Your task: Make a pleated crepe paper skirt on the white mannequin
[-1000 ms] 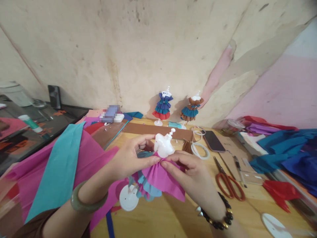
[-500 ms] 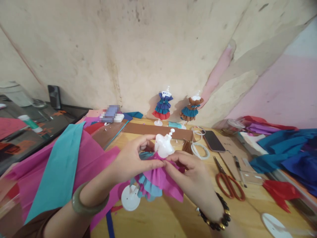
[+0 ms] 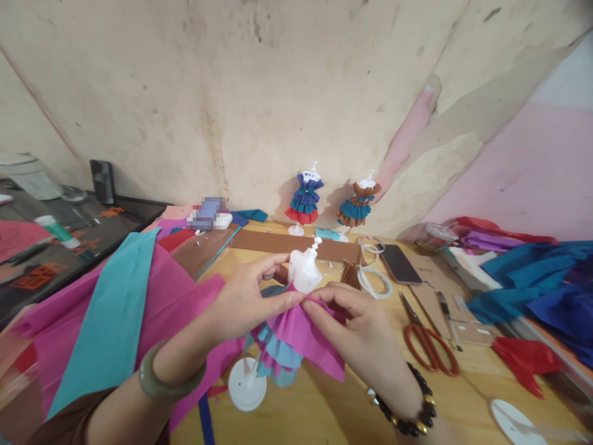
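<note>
A small white dress form (image 3: 304,272) is tilted between my hands, its bust bare above a layered skirt. Pale blue ruffles (image 3: 278,349) show under a pink crepe paper strip (image 3: 301,330) gathered at the waist. My left hand (image 3: 259,290) is closed around the form from the left, its thumb pressing the pink paper at the waist; some fingers are hidden behind. With thumb and forefinger, my right hand (image 3: 347,315) pinches the pink strip close to the left thumb. Below the skirt, the form's round white base (image 3: 247,384) shows at an angle.
Scissors (image 3: 428,343), a phone (image 3: 399,264) and a roll of clear tubing (image 3: 374,282) lie at right. Two dressed forms, one in blue and red (image 3: 306,199) and one in brown and teal (image 3: 357,207), stand by the wall. Turquoise paper (image 3: 106,315) lies at left.
The dress form has tipped slightly, its base shifting lower and its bust a little left. Both hands keep their hold at the waist.
</note>
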A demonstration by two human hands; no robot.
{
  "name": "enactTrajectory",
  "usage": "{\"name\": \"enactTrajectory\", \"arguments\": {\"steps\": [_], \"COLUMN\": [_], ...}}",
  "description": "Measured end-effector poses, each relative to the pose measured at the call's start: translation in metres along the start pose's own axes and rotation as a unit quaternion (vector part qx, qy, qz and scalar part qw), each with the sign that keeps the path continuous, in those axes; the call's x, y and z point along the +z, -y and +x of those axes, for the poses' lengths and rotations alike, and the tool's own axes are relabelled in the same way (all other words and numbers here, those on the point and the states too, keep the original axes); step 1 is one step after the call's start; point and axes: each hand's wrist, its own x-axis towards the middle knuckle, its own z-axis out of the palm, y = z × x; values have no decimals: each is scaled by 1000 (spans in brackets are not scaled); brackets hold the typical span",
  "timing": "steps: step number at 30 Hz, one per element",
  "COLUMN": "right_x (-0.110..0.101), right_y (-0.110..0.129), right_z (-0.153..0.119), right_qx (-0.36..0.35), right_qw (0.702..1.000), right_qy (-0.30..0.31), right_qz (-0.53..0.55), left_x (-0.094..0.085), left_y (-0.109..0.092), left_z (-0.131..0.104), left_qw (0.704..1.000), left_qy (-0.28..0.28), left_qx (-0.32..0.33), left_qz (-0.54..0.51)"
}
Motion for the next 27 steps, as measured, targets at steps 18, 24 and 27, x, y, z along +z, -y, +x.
{"name": "enactTrajectory", "arguments": {"steps": [18,24,27], "right_x": [-10,-7,-6], "right_y": [-7,-8,-9], "right_z": [7,7,8], "right_qx": [3,-30,-27], "right_qw": [1000,999,1000], "right_qy": [-1,-18,-11], "right_qz": [30,5,2], "left_x": [-5,-3,-2], "left_y": [11,13,15], "left_z": [3,5,5], "left_qw": [997,999,999], "left_qy": [-31,-5,9], "left_qx": [30,37,30], "left_qz": [-56,-36,-15]}}
